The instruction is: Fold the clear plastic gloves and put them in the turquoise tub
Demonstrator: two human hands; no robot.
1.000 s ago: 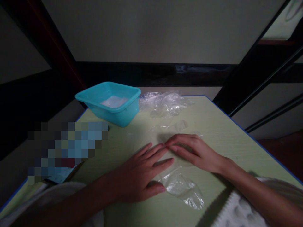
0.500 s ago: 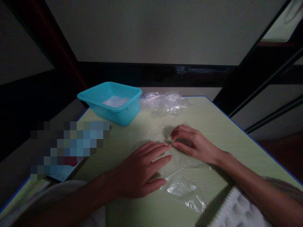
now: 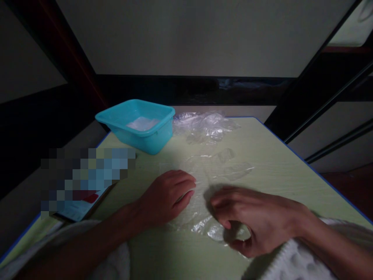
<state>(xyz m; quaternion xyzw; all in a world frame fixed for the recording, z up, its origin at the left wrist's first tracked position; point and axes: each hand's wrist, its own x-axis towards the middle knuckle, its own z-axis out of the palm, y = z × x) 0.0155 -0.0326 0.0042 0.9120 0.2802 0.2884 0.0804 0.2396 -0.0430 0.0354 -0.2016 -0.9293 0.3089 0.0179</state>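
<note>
A clear plastic glove [image 3: 221,167] lies flat on the pale green table [image 3: 276,171] in front of me. My left hand [image 3: 166,196] rests on its near left part with the fingers curled under, pressing the film down. My right hand [image 3: 256,219] hovers at the glove's crumpled near end [image 3: 210,229], fingers bent and thumb curved in; it seems to pinch the film, but I cannot make that out surely. The light is dim.
A turquoise plastic tub [image 3: 136,124] with something white inside stands at the back left. A heap of more clear plastic gloves [image 3: 205,126] lies beside it at the table's far edge. A flat packet [image 3: 78,206] lies at the left edge. White fabric covers my lap.
My right hand has pulled back from the glove's middle toward me, to its near end. My left hand's fingers, flat before, have curled in. The glove's far part now lies uncovered.
</note>
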